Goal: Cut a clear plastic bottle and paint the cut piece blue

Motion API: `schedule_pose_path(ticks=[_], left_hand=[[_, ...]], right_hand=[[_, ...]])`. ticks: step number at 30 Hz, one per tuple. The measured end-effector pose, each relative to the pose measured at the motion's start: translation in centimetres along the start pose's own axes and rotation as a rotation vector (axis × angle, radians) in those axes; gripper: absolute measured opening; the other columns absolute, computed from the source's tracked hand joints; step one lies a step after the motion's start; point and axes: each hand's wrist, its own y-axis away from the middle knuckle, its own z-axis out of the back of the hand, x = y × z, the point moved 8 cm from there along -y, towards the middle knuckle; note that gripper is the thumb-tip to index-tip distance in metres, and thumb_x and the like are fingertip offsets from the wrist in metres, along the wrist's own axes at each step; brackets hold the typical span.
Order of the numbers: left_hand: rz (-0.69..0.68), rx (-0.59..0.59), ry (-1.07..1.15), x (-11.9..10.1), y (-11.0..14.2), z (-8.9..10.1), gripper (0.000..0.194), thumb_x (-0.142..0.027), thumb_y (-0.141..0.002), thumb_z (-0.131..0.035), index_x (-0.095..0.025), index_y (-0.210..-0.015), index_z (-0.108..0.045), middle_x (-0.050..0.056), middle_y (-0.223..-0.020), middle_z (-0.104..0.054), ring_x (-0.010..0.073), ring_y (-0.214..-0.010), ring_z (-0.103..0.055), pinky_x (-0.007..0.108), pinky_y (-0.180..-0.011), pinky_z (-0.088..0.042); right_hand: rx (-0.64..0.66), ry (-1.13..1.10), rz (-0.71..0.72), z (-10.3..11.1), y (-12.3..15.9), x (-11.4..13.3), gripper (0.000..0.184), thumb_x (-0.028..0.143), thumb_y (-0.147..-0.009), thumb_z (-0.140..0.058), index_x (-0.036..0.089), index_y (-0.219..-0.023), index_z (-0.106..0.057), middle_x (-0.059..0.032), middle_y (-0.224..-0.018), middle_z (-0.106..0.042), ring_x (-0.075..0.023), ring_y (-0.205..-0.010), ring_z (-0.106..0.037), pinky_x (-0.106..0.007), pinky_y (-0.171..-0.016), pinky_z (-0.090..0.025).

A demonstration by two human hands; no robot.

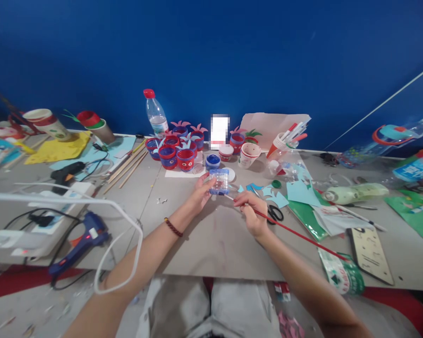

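Note:
My left hand (199,193) is closed around a short clear plastic bottle section (219,182) with blue paint along its edges. In my right hand (253,211) is a paintbrush with a long red handle (296,231); its tip is at the lower blue edge of the bottle section. Just behind stands an open jar of blue paint (213,162), with a white lid (229,175) beside it. A second small jar (226,152) and a paper cup (249,155) are farther back. Black-handled scissors (275,214) lie right of my right hand.
Several red and blue painted cups (168,157) with paper leaves stand at the back, near a bottle with a red cap (157,112). A blue glue gun (79,243), a power strip (63,218) and a white cable (127,220) are at left. Paper scraps (299,193) lie at right.

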Motion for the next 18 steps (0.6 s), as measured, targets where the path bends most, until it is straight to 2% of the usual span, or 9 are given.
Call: schedule_pose_path(ticks=[5,10,14,18], left_hand=[[-0.006,-0.029,0.011,0.0,0.1,0.1,0.061,-0.032,-0.068,-0.088,-0.017,-0.117,-0.055,0.005,-0.091,-0.075,0.0192,-0.088,-0.071,0.034,-0.089,-0.050],[-0.030,0.013,0.010,-0.5,0.2,-0.4,0.060,-0.036,-0.066,-0.088,-0.017,-0.114,-0.057,0.004,-0.094,-0.075,0.0199,-0.091,-0.071,0.036,-0.091,-0.051],[-0.049,0.000,-0.057,-0.4,0.3,-0.3,0.071,-0.040,-0.066,-0.088,-0.018,-0.123,-0.053,0.006,-0.097,-0.075,0.0229,-0.098,-0.071,0.040,-0.096,-0.049],[-0.141,0.044,-0.138,-0.9,0.7,-0.9,0.082,-0.038,-0.062,-0.090,-0.022,-0.130,-0.047,0.007,-0.106,-0.075,0.0255,-0.108,-0.069,0.042,-0.100,-0.047]], right_hand=[[-0.100,0.051,-0.087,1.0,0.0,-0.7,0.021,0.014,-0.071,-0.049,0.023,-0.061,-0.065,-0.0001,-0.063,-0.066,-0.0170,-0.062,-0.062,-0.031,-0.060,-0.049],[-0.220,-0.030,-0.060,2.5,0.5,-1.6,0.019,0.014,-0.072,-0.052,0.023,-0.064,-0.066,-0.0003,-0.065,-0.065,-0.0178,-0.063,-0.062,-0.030,-0.057,-0.047],[-0.322,-0.031,-0.100,3.0,0.5,-2.3,0.016,0.024,-0.087,-0.054,0.023,-0.083,-0.069,-0.0022,-0.084,-0.070,-0.0165,-0.068,-0.063,-0.030,-0.060,-0.048],[-0.257,0.005,-0.229,2.0,0.1,-3.5,0.020,0.035,-0.097,-0.049,0.023,-0.101,-0.064,-0.0076,-0.114,-0.070,-0.0186,-0.091,-0.069,-0.036,-0.081,-0.054]])
